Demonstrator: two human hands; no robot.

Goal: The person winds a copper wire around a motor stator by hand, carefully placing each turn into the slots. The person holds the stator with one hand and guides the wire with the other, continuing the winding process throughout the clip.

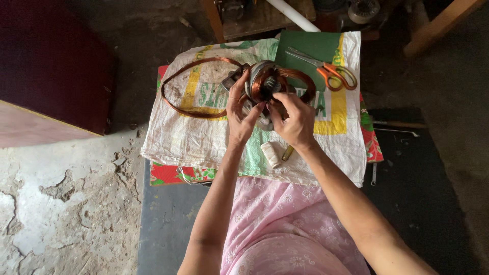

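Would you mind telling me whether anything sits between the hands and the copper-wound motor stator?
Nothing visible does: the left hand and right hand both already touch the stator, fingers on its copper coils.

Grey motor stator, copper-wound, held above sack.

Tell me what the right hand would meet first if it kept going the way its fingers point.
The right hand points up and left, fingertips already at the metal motor core wound with copper wire. It would press into that core first; depth is hard to judge.
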